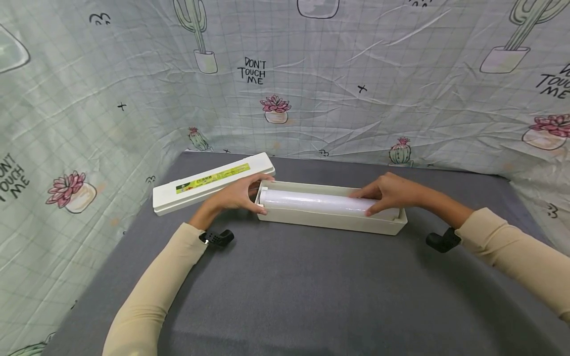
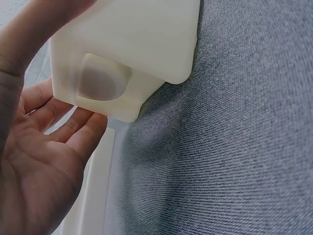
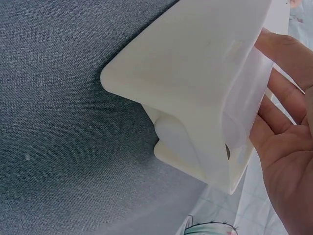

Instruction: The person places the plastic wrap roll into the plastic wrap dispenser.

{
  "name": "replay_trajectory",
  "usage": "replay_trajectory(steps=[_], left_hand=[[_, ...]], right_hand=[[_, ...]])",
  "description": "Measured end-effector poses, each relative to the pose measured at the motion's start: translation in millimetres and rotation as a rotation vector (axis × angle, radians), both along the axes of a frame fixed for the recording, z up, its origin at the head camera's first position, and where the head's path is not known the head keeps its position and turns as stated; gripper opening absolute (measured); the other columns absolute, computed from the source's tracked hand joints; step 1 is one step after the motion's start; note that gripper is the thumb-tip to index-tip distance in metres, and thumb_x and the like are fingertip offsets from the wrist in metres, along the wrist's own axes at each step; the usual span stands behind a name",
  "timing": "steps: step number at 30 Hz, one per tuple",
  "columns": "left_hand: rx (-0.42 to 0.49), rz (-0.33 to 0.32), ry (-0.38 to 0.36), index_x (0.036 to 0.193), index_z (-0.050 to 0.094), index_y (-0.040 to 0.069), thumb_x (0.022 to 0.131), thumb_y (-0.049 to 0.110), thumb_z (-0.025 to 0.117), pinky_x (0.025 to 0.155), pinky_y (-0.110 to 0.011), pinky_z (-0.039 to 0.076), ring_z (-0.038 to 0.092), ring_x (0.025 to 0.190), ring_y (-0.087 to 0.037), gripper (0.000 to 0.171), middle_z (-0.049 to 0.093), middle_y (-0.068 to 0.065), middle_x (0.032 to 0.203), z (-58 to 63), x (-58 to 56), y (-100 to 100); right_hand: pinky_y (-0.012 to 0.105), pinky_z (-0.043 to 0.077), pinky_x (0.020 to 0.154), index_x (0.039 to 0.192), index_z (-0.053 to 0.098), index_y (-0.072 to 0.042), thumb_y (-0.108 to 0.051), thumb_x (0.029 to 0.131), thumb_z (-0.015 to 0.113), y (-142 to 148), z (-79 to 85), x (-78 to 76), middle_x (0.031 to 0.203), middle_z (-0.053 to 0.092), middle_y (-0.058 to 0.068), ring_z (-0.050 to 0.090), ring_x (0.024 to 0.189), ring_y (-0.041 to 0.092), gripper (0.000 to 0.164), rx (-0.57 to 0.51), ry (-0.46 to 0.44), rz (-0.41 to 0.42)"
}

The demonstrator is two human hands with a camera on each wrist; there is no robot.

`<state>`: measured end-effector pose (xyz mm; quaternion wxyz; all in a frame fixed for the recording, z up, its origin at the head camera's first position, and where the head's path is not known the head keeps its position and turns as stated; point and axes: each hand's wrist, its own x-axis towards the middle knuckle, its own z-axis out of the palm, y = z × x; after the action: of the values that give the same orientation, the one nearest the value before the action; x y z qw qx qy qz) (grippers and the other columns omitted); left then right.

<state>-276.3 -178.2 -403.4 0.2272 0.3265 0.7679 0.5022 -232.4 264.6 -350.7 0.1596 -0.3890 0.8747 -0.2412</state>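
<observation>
A long off-white box (image 1: 329,223) without its lid lies on the grey table, a glossy white roll of cling film (image 1: 307,200) lengthwise inside it. My left hand (image 1: 238,194) grips the box's left end, thumb at the near wall and fingers at the far side. In the left wrist view, that end wall (image 2: 142,29) has a rounded recess. My right hand (image 1: 386,192) reaches into the right part of the box, thumb and fingers spread across the roll and holding it. The right wrist view shows the fingers along the roll (image 3: 247,93); their tips are partly hidden.
A white lid (image 1: 256,164) with a green and yellow label lies slantwise behind my left hand, close to the box's left end. Patterned cloth (image 1: 311,89) hangs behind and beside the grey table (image 1: 303,287). Each wrist wears a black camera mount (image 1: 443,241).
</observation>
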Motion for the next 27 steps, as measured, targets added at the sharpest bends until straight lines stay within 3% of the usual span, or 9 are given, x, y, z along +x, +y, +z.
replay_trajectory(steps=[7,15,17,21,25,27], left_hand=[[0.017,0.008,-0.004,0.149,0.039,-0.001,0.076,-0.005,0.085,0.112,-0.046,0.037,0.038,0.144,-0.032,0.086,0.034,-0.019,0.157,-0.5,0.5,1.1],[0.025,0.009,-0.005,0.149,0.039,-0.001,0.077,-0.004,0.085,0.109,-0.04,0.041,0.04,0.142,-0.033,0.086,0.035,-0.018,0.157,-1.0,1.1,0.4],[0.027,0.007,-0.005,0.15,0.039,-0.001,0.077,-0.005,0.084,0.108,-0.038,0.042,0.04,0.141,-0.032,0.086,0.035,-0.018,0.156,-1.5,0.8,0.4],[0.033,-0.002,0.001,0.15,0.038,-0.001,0.077,-0.006,0.084,0.107,-0.036,0.043,0.042,0.138,-0.032,0.086,0.037,-0.018,0.154,-2.7,-0.1,0.1],[0.034,-0.01,0.005,0.15,0.038,-0.002,0.077,-0.006,0.083,0.106,-0.034,0.043,0.043,0.137,-0.031,0.085,0.038,-0.019,0.153,-3.2,-0.8,-0.2],[0.036,-0.01,0.007,0.15,0.038,-0.002,0.077,-0.007,0.083,0.106,-0.034,0.043,0.043,0.137,-0.031,0.085,0.037,-0.019,0.153,-3.4,-1.3,-0.2]], right_hand=[[0.049,0.054,0.092,0.137,0.064,-0.007,-0.024,0.092,0.077,5.3,4.7,8.4,0.131,0.068,0.011,0.067,0.116,0.029,0.051,0.019,0.099,0.004],[0.053,0.055,0.084,0.138,0.064,-0.01,-0.021,0.096,0.072,33.4,9.3,24.4,0.129,0.069,0.009,0.07,0.107,0.028,0.044,-0.042,0.269,-0.121],[0.058,0.052,0.088,0.144,0.058,-0.012,-0.025,0.097,0.07,42.3,7.4,29.8,0.139,0.063,0.012,0.067,0.113,0.033,0.05,-0.033,0.237,-0.187],[0.068,0.043,0.095,0.157,0.04,-0.013,-0.032,0.101,0.065,57.7,-4.9,40.0,0.156,0.042,0.018,0.054,0.128,0.045,0.064,-0.024,0.062,-0.313],[0.069,0.037,0.103,0.159,0.031,-0.005,-0.022,0.1,0.066,67.1,-25.3,46.0,0.161,0.03,0.022,0.041,0.137,0.052,0.07,-0.151,-0.073,-0.331],[0.063,0.037,0.107,0.159,0.029,-0.004,-0.016,0.099,0.068,69.8,-33.8,47.5,0.162,0.028,0.021,0.036,0.14,0.052,0.072,-0.219,-0.11,-0.334]])
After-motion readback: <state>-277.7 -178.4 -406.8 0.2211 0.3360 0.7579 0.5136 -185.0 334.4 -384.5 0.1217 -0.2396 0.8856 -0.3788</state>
